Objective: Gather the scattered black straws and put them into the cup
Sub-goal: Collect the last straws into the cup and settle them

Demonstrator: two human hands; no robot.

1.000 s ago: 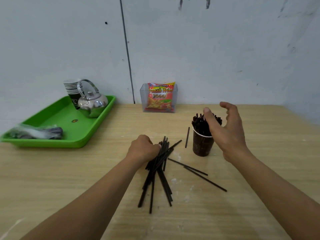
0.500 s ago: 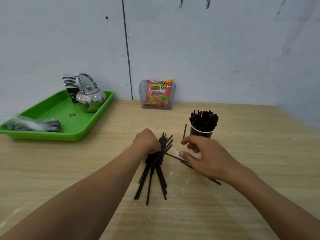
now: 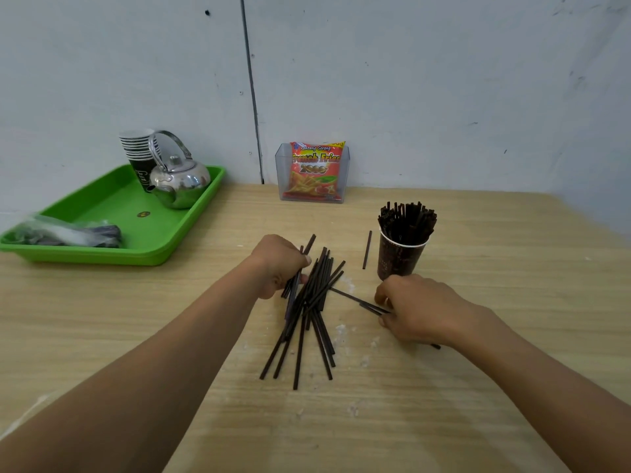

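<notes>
The left hand grips black straws from the counter pile; the right hand, at six o'clock of the cup, pinches others.

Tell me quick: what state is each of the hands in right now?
Left hand: closed, gripping a few black straws at the pile.
Right hand: closed, pinching two loose straws lying near the cup.
</notes>
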